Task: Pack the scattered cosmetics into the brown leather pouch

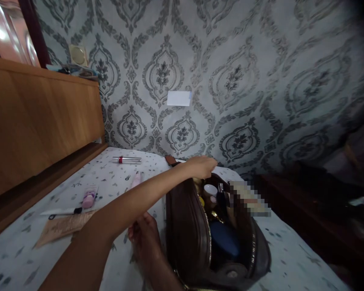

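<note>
A dark brown cosmetic bag [185,226] stands unzipped on the patterned sheet. My left arm crosses from the lower left, and my left hand [203,166] is closed at the bag's far rim, apparently gripping it. Inside the bag lie a white round lid [210,190], a dark blue rounded item [224,239] and several small cosmetics. Below my left forearm, my right hand [145,232] is beside the bag's left side with its fingers curled together; what they hold, if anything, is hidden. A pale pink tube [136,178] lies just beyond the forearm.
On the sheet [121,262] at left lie a pink-purple tube [89,197], a white stick with a black end [63,211], a tan flat packet [63,228] and a silver tube with a red band [127,160]. A wooden cabinet [45,125] stands left; a patterned wall [197,48] rises behind.
</note>
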`<action>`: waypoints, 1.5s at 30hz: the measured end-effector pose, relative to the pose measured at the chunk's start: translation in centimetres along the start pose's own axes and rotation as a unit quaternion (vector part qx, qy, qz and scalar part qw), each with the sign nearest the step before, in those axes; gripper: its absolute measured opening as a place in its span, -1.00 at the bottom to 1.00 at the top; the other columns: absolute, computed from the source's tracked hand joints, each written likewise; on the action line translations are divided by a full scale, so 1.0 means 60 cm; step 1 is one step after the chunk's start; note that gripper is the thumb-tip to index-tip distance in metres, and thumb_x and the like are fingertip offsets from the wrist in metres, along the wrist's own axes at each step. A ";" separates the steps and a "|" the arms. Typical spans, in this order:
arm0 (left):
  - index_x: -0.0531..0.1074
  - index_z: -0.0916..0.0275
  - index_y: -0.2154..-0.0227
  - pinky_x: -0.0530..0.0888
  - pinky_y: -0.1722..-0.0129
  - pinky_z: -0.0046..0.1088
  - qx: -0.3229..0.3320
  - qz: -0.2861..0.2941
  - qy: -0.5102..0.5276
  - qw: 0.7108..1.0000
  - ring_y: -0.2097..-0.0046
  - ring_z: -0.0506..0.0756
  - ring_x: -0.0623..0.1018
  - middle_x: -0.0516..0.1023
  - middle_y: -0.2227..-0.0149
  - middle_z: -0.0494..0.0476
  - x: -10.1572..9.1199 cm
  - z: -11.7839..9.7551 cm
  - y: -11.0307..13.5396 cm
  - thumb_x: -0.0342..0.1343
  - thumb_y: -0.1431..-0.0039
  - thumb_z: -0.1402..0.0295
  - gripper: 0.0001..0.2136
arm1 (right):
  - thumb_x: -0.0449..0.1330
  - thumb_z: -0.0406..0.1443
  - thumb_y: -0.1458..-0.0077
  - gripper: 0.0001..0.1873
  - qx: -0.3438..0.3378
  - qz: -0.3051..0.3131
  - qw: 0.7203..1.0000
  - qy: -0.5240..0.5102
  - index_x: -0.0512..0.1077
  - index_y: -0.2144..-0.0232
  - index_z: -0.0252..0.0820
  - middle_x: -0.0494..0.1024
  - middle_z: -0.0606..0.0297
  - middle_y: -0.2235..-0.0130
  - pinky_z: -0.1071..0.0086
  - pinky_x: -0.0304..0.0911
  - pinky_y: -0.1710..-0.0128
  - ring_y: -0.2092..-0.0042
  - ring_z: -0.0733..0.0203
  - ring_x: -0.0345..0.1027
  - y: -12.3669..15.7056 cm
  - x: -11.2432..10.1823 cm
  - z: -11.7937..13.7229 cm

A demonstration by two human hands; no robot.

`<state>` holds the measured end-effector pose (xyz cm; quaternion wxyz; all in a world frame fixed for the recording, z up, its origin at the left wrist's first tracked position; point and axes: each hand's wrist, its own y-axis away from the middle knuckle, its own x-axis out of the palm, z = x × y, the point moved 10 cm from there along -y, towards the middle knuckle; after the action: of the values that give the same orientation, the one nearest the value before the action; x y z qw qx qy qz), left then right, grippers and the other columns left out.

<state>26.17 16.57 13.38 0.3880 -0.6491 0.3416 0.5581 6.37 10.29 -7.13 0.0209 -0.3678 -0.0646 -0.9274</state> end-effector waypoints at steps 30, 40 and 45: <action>0.52 0.32 0.50 0.28 0.47 -0.50 -0.002 0.018 0.103 0.994 0.44 0.04 0.43 0.48 0.55 0.03 0.038 0.018 -0.034 0.27 0.16 0.50 -0.91 | 0.37 0.11 0.26 -0.46 -0.024 0.018 1.000 0.006 0.31 0.60 -0.21 0.33 0.44 0.67 0.53 -0.03 0.67 0.67 0.44 0.09 0.005 0.008 0.009; 0.49 0.28 0.51 0.31 0.44 -0.52 -0.016 0.011 0.104 0.994 0.44 0.03 0.43 0.45 0.55 -0.03 0.040 0.021 -0.037 0.27 0.17 0.51 -0.90 | 0.36 0.08 0.25 -0.48 -0.025 0.006 1.000 0.007 0.31 0.59 -0.21 0.34 0.43 0.65 0.52 -0.01 0.66 0.66 0.44 0.10 0.003 0.001 0.005; 0.48 0.30 0.46 0.31 0.40 -0.52 -0.021 -0.019 0.108 0.994 0.39 0.03 0.45 0.49 0.47 0.02 0.016 0.024 -0.023 0.16 0.07 0.58 -0.90 | 0.38 0.08 0.28 -0.48 -0.019 0.016 1.000 -0.003 0.32 0.59 -0.21 0.34 0.43 0.66 0.52 -0.02 0.66 0.67 0.43 0.11 0.002 0.004 0.003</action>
<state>26.87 18.49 12.50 0.3455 -0.7202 0.3574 0.4840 6.33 10.23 -6.82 0.0280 -0.3724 -0.0409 -0.9268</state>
